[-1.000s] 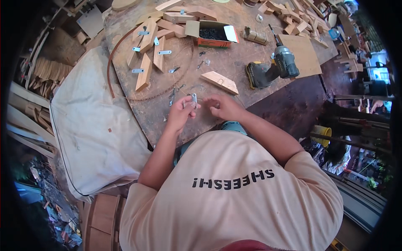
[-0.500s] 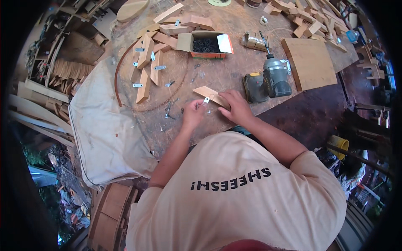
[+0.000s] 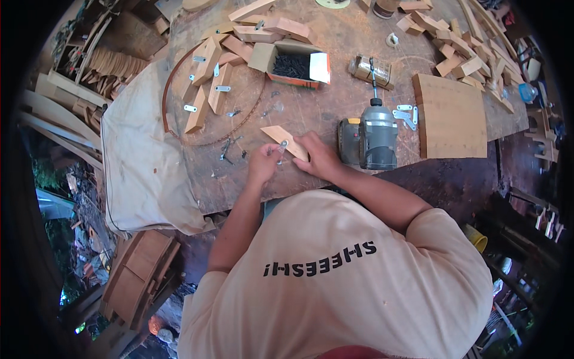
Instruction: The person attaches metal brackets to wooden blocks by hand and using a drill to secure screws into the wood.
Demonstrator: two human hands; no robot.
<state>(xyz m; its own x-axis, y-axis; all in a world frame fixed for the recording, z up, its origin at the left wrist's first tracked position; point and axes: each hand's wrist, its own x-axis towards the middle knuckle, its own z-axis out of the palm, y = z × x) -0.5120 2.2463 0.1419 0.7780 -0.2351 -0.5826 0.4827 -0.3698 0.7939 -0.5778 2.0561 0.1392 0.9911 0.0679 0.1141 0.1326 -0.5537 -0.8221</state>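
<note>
An angled wooden block (image 3: pixel 276 132) lies on the worktable in front of me. My right hand (image 3: pixel 318 157) grips its right end, fingers over the top and thumb at the near side. In the fingertips of my left hand (image 3: pixel 264 163) is a small metal plate (image 3: pixel 284 144), pinched and held against the block's top face. The fingers hide part of the plate. Right of my right hand stands a cordless drill driver (image 3: pixel 379 134) with its long bit pointing away from me. Several loose dark screws (image 3: pixel 226 148) lie left of my left hand.
A carton of black screws (image 3: pixel 294 63) stands open beyond the block. At the left are wooden blocks with metal plates (image 3: pixel 222 88) and a curved brown strip (image 3: pixel 168 99). Loose plates (image 3: pixel 405 115) lie by a square board (image 3: pixel 452 116). Offcuts (image 3: pixel 460 45) pile up at the far right.
My left hand has brought the metal plate down onto the block's face. The view has shifted, so the bench things appear displaced. My right hand still grips the block.
</note>
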